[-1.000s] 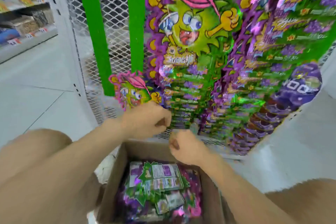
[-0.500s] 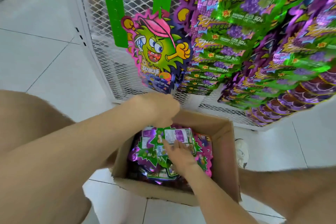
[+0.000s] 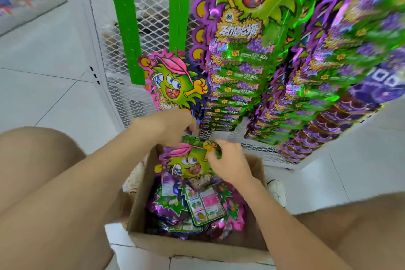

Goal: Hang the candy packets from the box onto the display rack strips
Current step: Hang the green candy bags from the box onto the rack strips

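A cardboard box (image 3: 197,245) on the floor holds several candy packets (image 3: 197,204). My right hand (image 3: 228,160) pinches one green-faced packet (image 3: 186,160) by its top edge and holds it above the box. My left hand (image 3: 168,125) is curled at the bottom of the pink-edged packets (image 3: 175,85) that hang from a green strip (image 3: 177,6). A second green strip (image 3: 125,17) to the left carries nothing. Further right, full rows of purple and green packets (image 3: 241,72) hang on the rack.
The strips hang on a white mesh rack (image 3: 114,55) that stands on a white tiled floor (image 3: 43,72). My bare knees frame the box on both sides. A white shoe (image 3: 277,190) shows right of the box. Store shelves are blurred at the far left.
My right hand went down into the box and has come up with one packet pinched in its fingers. The left hand has stayed at the bottom of the hung packets. The camera tilted down.
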Motion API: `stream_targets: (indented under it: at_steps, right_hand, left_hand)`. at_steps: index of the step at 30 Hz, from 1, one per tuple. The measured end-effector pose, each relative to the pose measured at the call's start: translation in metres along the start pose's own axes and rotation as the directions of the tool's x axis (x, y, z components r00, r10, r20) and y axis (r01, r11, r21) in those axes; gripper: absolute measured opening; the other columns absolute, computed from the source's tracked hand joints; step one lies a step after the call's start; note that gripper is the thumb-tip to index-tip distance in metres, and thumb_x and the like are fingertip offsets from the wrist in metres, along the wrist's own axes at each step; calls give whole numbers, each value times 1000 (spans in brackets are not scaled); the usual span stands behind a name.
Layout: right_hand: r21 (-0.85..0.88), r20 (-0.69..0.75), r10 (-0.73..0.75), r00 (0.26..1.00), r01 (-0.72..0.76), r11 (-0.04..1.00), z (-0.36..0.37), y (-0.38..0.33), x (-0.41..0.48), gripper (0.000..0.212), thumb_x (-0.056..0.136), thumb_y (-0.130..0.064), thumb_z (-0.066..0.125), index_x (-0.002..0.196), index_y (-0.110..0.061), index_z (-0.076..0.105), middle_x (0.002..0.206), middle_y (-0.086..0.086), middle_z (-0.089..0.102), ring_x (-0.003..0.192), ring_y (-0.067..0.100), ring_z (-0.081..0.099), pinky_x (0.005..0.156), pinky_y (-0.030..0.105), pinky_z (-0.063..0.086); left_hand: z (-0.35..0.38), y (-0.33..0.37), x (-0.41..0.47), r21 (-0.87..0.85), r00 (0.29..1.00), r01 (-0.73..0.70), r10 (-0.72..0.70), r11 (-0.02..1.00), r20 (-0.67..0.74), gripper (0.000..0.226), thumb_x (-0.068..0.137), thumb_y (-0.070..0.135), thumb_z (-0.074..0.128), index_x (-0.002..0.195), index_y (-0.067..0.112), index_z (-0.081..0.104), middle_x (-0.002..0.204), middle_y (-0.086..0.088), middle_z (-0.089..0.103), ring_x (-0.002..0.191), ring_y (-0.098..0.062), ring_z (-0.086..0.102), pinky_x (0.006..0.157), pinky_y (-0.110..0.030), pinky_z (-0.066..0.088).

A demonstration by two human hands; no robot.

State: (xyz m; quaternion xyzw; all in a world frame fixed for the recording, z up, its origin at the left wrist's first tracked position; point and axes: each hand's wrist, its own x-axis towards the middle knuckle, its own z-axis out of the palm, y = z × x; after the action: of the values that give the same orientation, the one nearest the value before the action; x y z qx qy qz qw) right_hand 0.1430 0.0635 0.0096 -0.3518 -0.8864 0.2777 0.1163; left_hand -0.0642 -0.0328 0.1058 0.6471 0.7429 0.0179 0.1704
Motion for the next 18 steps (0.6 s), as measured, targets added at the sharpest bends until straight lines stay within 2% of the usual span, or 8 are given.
stream_targets:
  at_steps: [3, 4, 7, 8, 10, 12, 14, 18]
  right_hand:
    - [207, -217, -32, 976, 78, 975, -52, -30, 2, 28, 97, -14, 60, 70, -18, 51, 49, -6, 46, 45, 10, 41, 46, 20, 26]
    - [226, -253, -49, 966, 108, 968, -68, -39, 0, 26, 97, -10, 60, 72, -15, 55, 49, -11, 48, 44, 8, 41, 46, 18, 25]
    - [166, -391, -61, 919, 135, 977, -103, -60, -7, 20, 94, -11, 63, 82, -27, 62, 55, -21, 52, 53, 3, 47, 61, 23, 31]
    - [146, -448, -59, 892, 138, 980, -114, -68, -9, 22, 90, -12, 65, 90, -33, 61, 63, -21, 56, 60, 1, 53, 69, 27, 38]
    - [95, -500, -83, 862, 149, 984, -135, -87, -10, 47, 84, -12, 66, 125, -32, 57, 103, -16, 64, 94, 3, 60, 91, 34, 46]
    - [-153, -540, -191, 820, 128, 980, -159, -109, -12, 62, 81, -19, 61, 142, -27, 48, 126, -5, 57, 121, 18, 50, 105, 39, 40]
    - [-326, -525, -300, 797, 138, 935, -182, -129, -11, 50, 86, -28, 52, 136, -28, 54, 125, -4, 60, 121, 23, 51, 105, 44, 38]
    - [-169, -472, -348, 810, 304, 937, -230, -148, 9, 27, 101, -13, 55, 127, -17, 63, 108, 3, 71, 98, 27, 64, 84, 37, 46]
  left_hand:
    - [-26, 7, -2, -126, 994, 53, -64, 991, -88, 69, 86, 27, 85, 145, 10, 54, 137, -6, 61, 127, -30, 58, 94, -31, 46]
    - [-36, 8, -4, -175, 984, 43, -72, 984, -164, 66, 86, 30, 86, 142, 9, 58, 135, -8, 64, 124, -29, 60, 98, -34, 47]
    - [-56, 8, -7, -421, 921, -70, -104, 904, -375, 36, 86, 34, 87, 105, 9, 71, 83, -1, 62, 76, -14, 57, 76, -35, 50]
    - [-64, 12, -11, -480, 907, -105, -114, 871, -405, 33, 86, 33, 87, 99, 8, 70, 74, 2, 55, 67, -10, 48, 69, -33, 45]
    - [-82, 27, -19, -538, 894, -159, -110, 828, -434, 31, 86, 27, 88, 96, 6, 68, 71, -1, 52, 66, -9, 44, 67, -30, 38]
    - [-104, 40, -23, -536, 883, -214, -72, 816, -463, 33, 85, 28, 89, 92, 4, 68, 71, -10, 61, 69, -13, 51, 68, -36, 46]
    - [-132, 56, -27, -516, 868, -272, -25, 812, -496, 25, 84, 26, 90, 87, 7, 73, 77, -10, 75, 70, -18, 66, 74, -46, 56]
    - [-192, 87, -28, -397, 775, -315, -7, 862, -632, 17, 79, 26, 92, 83, 21, 76, 80, 3, 79, 79, -24, 77, 80, -48, 61]
